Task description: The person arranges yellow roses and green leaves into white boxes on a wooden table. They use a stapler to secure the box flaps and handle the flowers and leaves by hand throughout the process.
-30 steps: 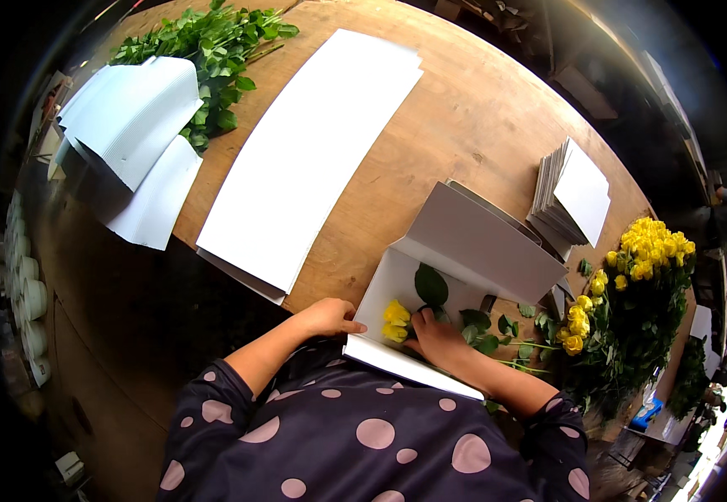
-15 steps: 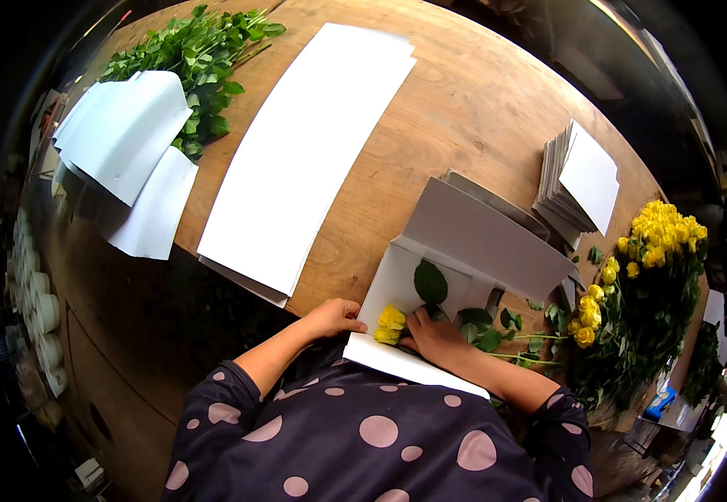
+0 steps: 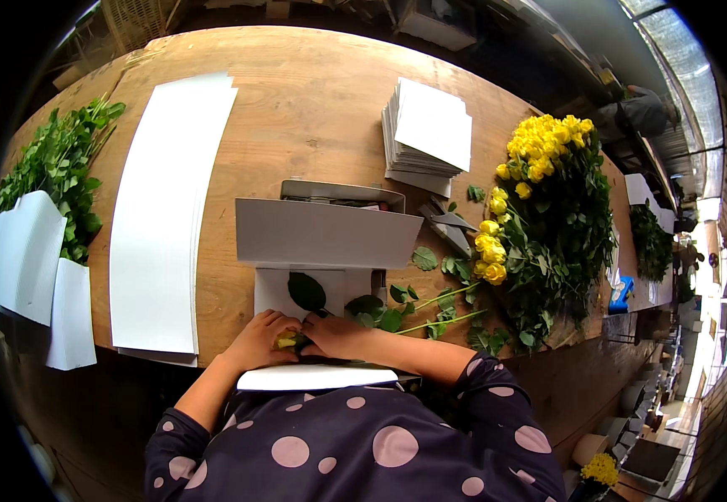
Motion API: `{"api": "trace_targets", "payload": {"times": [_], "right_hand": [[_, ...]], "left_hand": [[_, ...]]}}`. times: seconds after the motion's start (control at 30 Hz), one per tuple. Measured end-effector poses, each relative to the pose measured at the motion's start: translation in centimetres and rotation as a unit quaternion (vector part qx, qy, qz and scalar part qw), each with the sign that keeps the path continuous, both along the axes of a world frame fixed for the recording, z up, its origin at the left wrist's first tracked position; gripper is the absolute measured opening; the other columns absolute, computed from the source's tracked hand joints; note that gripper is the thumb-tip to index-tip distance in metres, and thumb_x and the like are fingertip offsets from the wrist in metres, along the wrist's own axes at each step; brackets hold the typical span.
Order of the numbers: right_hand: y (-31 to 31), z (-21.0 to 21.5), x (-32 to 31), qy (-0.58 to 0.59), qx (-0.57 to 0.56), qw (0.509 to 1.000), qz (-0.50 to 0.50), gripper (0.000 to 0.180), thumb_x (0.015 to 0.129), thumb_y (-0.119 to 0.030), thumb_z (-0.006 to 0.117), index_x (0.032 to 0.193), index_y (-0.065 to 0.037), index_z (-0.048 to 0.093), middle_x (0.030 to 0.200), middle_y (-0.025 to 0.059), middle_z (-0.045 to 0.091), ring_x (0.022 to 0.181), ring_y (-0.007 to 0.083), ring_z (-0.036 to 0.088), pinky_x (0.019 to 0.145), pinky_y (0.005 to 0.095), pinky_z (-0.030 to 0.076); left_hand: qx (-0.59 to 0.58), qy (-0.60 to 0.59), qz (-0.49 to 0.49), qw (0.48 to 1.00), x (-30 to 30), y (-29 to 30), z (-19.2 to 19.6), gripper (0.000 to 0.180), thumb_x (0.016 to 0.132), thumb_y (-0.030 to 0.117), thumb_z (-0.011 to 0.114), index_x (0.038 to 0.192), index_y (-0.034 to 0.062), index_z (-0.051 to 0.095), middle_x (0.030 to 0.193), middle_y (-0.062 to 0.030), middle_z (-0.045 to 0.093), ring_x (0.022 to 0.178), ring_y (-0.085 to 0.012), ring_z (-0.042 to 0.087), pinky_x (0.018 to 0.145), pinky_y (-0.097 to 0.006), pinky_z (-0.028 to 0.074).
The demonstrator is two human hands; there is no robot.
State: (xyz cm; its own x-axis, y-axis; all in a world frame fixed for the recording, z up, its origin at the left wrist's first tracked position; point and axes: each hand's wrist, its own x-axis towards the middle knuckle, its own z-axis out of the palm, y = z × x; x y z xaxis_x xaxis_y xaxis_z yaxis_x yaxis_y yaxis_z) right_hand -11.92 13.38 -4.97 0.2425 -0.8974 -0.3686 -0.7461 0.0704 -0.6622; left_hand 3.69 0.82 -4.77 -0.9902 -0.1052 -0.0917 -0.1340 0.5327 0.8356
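Both hands meet at the table's near edge around yellow roses, whose blooms show only in part between them. My left hand curls over the blooms from the left side. My right hand is closed at the stems just beside the flower heads, its fingertips partly hidden. Green-leaved rose stems trail off to the right past my right forearm. A large dark leaf stands up over a white sheet. Close to my body lies a white cardboard edge. Behind the hands rises a grey-white upright panel.
A heap of yellow roses lies to the right, near a stack of white cards. Long white cardboard sheets stretch along the left. Farther left, corrugated wraps cover leafy stems. Loose leaves litter the wooden table.
My left hand has gone from the cardboard's left edge onto the rose blooms, now largely covering them. My right hand stays at the stems. The view has turned rightward.
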Motion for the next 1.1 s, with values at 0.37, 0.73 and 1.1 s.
{"api": "trace_targets", "payload": {"times": [0.37, 0.73, 1.1], "right_hand": [[17.4, 4.7, -26.9, 0.482, -0.036, 0.755, -0.444, 0.026, 0.07, -0.006, 0.052, 0.095, -0.01, 0.059, 0.1, 0.0045, 0.057, 0.092, 0.0273, 0.051, 0.077, 0.0366, 0.043], [27.5, 12.7, -30.6, 0.264, -0.383, 0.671, -0.577, 0.023, 0.076, -0.003, 0.059, 0.098, 0.004, 0.056, 0.094, 0.0085, 0.06, 0.086, 0.017, 0.057, 0.077, 0.028, 0.043], [22.6, 18.1, -23.6, 0.459, -0.477, 0.623, -0.417, 0.025, 0.07, -0.007, 0.057, 0.093, -0.003, 0.051, 0.085, 0.0101, 0.052, 0.08, 0.0249, 0.051, 0.074, 0.033, 0.04]], "left_hand": [[0.002, 0.0, 0.006, 1.0, -0.3, 0.1, -0.1, 0.035, 0.057, 0.024, 0.074, 0.086, 0.0087, 0.06, 0.088, -0.0069, 0.054, 0.088, -0.0262, 0.047, 0.078, -0.034, 0.04], [0.022, -0.003, 0.035, 0.999, 0.0, 0.4, -0.1, 0.034, 0.056, 0.022, 0.074, 0.084, 0.0088, 0.06, 0.085, -0.0063, 0.054, 0.088, -0.0258, 0.046, 0.078, -0.034, 0.04], [0.026, -0.01, 0.046, 0.999, 0.4, 0.5, -0.2, 0.034, 0.057, 0.023, 0.074, 0.084, 0.0097, 0.06, 0.084, -0.0053, 0.053, 0.088, -0.0245, 0.046, 0.077, -0.033, 0.041]]}}
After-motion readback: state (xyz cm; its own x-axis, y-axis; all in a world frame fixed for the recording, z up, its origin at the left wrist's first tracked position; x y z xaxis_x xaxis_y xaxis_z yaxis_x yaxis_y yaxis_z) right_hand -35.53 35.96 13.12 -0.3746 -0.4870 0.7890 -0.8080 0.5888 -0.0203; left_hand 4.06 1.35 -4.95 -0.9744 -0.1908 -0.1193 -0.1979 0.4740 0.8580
